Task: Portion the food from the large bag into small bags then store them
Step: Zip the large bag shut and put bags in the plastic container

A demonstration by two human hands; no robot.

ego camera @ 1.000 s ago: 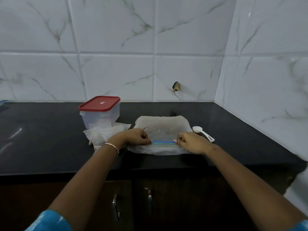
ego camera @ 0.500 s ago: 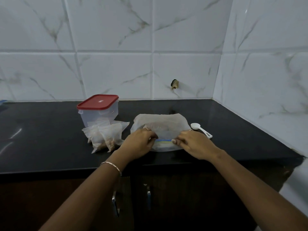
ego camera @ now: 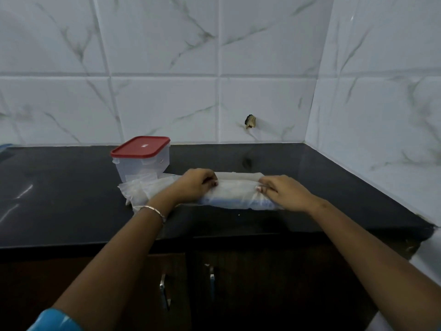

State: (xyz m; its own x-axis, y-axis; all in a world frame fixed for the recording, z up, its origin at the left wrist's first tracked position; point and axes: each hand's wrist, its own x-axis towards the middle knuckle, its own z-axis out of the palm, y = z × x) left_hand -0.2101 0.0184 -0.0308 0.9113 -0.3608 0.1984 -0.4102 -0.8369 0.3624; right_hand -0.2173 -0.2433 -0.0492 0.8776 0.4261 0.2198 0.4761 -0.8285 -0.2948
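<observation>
Across mid-frame, a black bench (ego camera: 71, 199). At its centre, lying folded over, the large zip bag (ego camera: 236, 194), blue seal strip along the near edge. Left of centre, a clear container (ego camera: 143, 161) with red lid, a heap of small bags (ego camera: 143, 189) just in front. Left grip (ego camera: 195, 185) clamped on the bag's left end, right grip (ego camera: 284, 192) on its right end, fingers curled over the fold.
</observation>
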